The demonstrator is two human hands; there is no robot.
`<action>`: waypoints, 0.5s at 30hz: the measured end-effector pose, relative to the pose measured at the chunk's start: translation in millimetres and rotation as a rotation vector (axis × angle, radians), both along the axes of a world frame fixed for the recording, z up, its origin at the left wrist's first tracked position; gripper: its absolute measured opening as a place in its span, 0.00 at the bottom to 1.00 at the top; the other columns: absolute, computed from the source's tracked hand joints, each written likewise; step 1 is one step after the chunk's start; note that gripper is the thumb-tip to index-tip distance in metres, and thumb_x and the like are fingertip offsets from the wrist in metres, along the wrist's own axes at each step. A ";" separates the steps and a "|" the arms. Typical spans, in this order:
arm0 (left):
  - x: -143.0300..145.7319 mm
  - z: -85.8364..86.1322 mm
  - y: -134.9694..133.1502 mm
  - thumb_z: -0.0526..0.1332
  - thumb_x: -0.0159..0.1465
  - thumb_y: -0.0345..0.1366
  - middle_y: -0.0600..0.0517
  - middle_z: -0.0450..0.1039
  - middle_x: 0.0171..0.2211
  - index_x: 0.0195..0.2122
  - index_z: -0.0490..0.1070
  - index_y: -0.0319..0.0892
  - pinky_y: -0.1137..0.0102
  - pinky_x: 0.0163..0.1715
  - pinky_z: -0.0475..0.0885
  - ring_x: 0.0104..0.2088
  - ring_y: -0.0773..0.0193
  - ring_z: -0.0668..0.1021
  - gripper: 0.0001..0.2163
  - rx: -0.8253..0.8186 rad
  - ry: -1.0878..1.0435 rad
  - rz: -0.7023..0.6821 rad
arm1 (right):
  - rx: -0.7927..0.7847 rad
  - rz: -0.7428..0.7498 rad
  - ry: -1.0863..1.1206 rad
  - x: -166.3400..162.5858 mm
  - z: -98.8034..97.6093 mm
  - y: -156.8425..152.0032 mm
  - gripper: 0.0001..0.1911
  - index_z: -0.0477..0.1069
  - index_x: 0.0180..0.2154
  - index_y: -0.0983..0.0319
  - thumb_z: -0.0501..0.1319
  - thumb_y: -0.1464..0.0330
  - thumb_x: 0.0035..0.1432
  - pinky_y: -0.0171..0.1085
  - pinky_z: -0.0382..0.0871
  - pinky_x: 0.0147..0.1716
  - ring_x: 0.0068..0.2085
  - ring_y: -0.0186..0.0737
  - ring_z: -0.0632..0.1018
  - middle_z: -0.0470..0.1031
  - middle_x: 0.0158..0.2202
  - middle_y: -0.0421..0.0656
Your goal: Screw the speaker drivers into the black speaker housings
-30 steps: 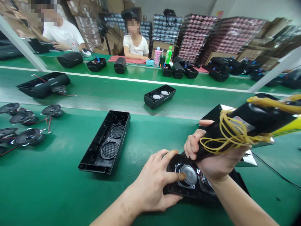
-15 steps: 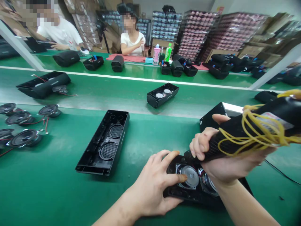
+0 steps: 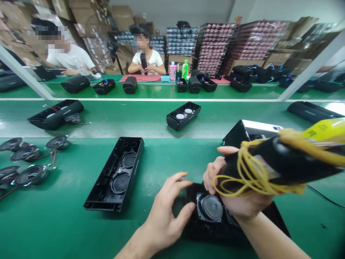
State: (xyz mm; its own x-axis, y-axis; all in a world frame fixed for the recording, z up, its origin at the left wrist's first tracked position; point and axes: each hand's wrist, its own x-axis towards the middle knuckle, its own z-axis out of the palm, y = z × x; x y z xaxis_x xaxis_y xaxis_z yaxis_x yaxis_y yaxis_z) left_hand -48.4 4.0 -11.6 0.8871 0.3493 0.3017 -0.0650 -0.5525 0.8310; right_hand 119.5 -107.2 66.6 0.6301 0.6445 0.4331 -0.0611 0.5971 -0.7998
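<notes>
My right hand (image 3: 237, 194) is wrapped round a black power tool (image 3: 280, 162) with yellow strands wound about it, its tip pointing down at a black speaker housing (image 3: 231, 230) in front of me. A round speaker driver (image 3: 210, 208) sits in that housing. My left hand (image 3: 167, 212) rests on the housing's left end, fingers spread, thumb beside the driver. Another black housing (image 3: 115, 175) with two mesh grilles lies empty to the left.
Several loose speaker drivers (image 3: 29, 174) with red wires lie at the left edge. On the belt beyond are a housing with drivers (image 3: 183, 115) and another (image 3: 55, 114). A black and silver box (image 3: 250, 131) stands behind my hands. Two people sit at the far bench.
My left fingers have lifted off the driver and spread. The tool has swung a little left and closer. My view has tilted, and the far person has raised a dark object.
</notes>
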 end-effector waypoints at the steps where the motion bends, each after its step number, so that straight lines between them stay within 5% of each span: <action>1: 1.6 -1.4 -0.4 0.64 0.73 0.37 0.43 0.68 0.71 0.66 0.68 0.51 0.49 0.70 0.70 0.71 0.50 0.72 0.21 -0.002 -0.001 0.006 | -0.018 0.036 0.000 -0.9 -3.9 0.5 0.31 0.80 0.52 0.52 0.68 0.37 0.60 0.38 0.68 0.15 0.19 0.41 0.71 0.73 0.24 0.40; 8: 3.8 -9.1 -1.4 0.63 0.73 0.36 0.43 0.69 0.70 0.70 0.62 0.51 0.48 0.69 0.73 0.71 0.50 0.73 0.25 0.029 0.001 0.033 | -0.017 0.012 0.052 -1.3 -22.6 2.2 0.36 0.74 0.57 0.52 0.65 0.35 0.60 0.41 0.68 0.20 0.22 0.40 0.71 0.70 0.28 0.38; 15: 0.9 3.0 0.7 0.64 0.71 0.35 0.44 0.71 0.68 0.63 0.71 0.53 0.47 0.64 0.78 0.67 0.49 0.76 0.20 0.138 -0.003 0.049 | 0.103 -0.147 0.049 -6.7 3.9 3.6 0.37 0.78 0.52 0.51 0.58 0.30 0.62 0.35 0.64 0.14 0.16 0.36 0.67 0.70 0.23 0.36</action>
